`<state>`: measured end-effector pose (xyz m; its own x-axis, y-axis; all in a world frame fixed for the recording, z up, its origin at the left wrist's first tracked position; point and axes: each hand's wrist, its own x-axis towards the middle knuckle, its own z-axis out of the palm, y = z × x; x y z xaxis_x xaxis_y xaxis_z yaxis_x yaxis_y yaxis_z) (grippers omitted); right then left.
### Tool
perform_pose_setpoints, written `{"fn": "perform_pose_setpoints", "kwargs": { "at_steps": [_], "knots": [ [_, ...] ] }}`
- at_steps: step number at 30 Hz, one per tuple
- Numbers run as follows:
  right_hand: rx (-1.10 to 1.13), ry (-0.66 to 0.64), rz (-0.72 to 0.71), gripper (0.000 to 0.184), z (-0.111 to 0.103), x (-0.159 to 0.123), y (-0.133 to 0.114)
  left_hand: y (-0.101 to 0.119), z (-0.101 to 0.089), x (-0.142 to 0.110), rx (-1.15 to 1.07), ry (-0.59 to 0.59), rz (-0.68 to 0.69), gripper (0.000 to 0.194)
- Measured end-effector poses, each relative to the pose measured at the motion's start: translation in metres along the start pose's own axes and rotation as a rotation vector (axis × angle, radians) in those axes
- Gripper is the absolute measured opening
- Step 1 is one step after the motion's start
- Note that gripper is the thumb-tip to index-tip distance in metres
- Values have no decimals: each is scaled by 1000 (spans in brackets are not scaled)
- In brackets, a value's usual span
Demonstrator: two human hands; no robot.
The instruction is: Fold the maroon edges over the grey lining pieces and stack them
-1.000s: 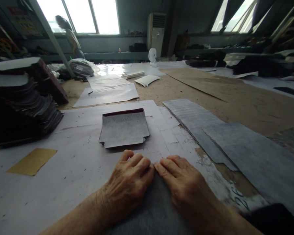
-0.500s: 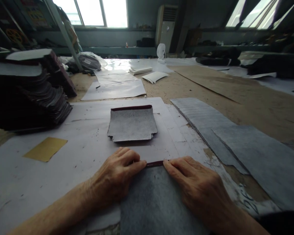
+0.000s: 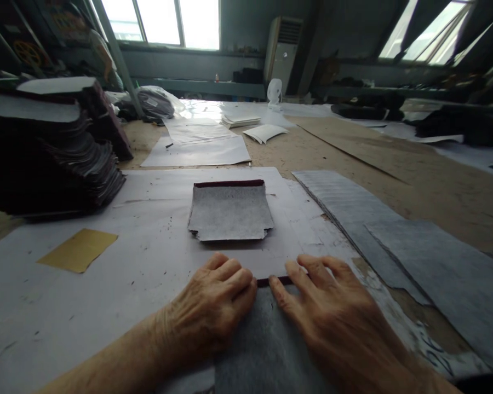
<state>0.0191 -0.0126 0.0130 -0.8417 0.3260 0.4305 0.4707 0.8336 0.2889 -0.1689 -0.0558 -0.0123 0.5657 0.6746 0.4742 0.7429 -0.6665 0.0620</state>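
Note:
A grey fabric-like sheet point(image 3: 271, 339) with a narrow dark maroon folded strip along its far edge lies before me. My left hand point(image 3: 219, 306) has its fingers curled together and grips the left end of that fold. On the right part of the strip my right hand point(image 3: 332, 317) rests with fingers spread, its thumb and fingertips touching the fold. Both hands cover much of the sheet's sides. Beyond them sits a small stack of cut grey pieces point(image 3: 230, 213), its far edge also folded over in maroon and its near corners notched.
White paper point(image 3: 148, 290) covers the table under the work, with a yellow-brown card point(image 3: 80, 250) on it. At left rises a tall stack of dark sheets point(image 3: 66, 164). Large grey sheets point(image 3: 447, 262) lie at right. A small white fan point(image 3: 275, 92) and a person point(image 3: 101, 54) are farther back.
My right hand has spread its fingers and shifted along the fold. The left hand's fingers have curled in more. The view has shifted slightly, and the person at the back is more visible.

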Motion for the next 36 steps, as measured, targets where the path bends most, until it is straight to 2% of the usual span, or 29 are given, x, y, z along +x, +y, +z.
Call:
{"fn": "perform_pose_setpoints", "kwargs": {
  "at_steps": [5,7,11,15,19,25,29,33,36],
  "knots": [
    [374,105,-22,34,19,3,-7,-1,-2,-2,-49,24,-33,27],
    [448,121,-42,31,25,0,-6,-3,-4,-6,-86,48,-63,23],
    [446,122,-48,28,26,-4,-2,-9,-9,-18,-135,146,-119,26],
    [389,108,-51,30,24,-3,0,-10,-12,-26,-114,97,-132,30],
    [371,67,-68,33,21,-2,-1,-7,-14,-24,-40,72,-93,25],
    [204,61,-131,37,14,10,-14,-1,-12,-18,45,56,-65,20],
    [367,105,-159,33,22,17,-18,-4,-12,-20,-5,59,-110,22],
    [565,112,-168,30,33,15,-13,-9,-22,-24,-171,113,-209,32],
    [627,113,-152,30,36,14,-10,0,-31,-29,-222,165,-306,33]
  ]
}}
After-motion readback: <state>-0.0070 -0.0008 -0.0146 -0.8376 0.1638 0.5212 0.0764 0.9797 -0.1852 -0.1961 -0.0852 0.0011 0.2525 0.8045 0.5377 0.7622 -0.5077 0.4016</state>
